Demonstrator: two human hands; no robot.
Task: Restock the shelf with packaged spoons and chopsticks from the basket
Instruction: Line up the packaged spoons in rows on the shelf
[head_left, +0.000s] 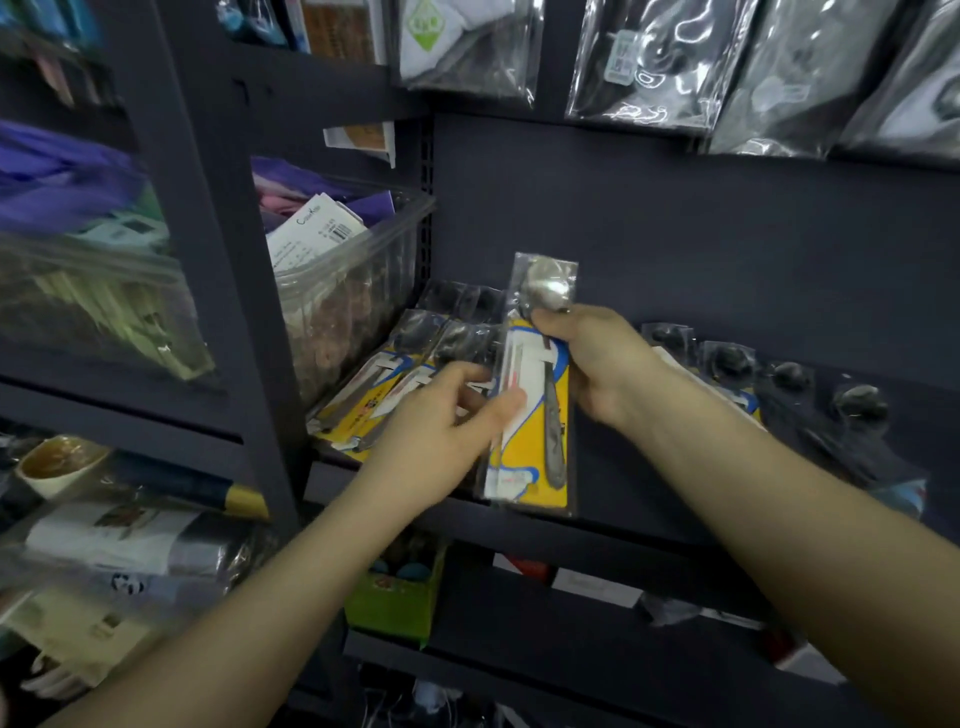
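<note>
Head view: spoon pack (532, 410) stands upright over the shelf (597, 525) front, right hand (597, 364) pinching its upper edge, left hand (447, 431) gripping its lower side, probably to steer it into line. Leaning spoon packs (384, 384) crowd the left; dark packs (810, 395) lie right; a clear bin (353, 270) stands beyond.

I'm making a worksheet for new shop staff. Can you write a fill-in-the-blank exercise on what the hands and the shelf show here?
1. The right hand grips a clear plastic packet with a yellow card that holds a metal ____.
2. The left hand touches that packet's ____ edge.
3. More yellow-card spoon packets lie on the dark shelf, to the ____ of the held one.
4. Beside them stands a clear plastic ____, filled with goods.

Missing words: spoon; left; left; bin
</note>
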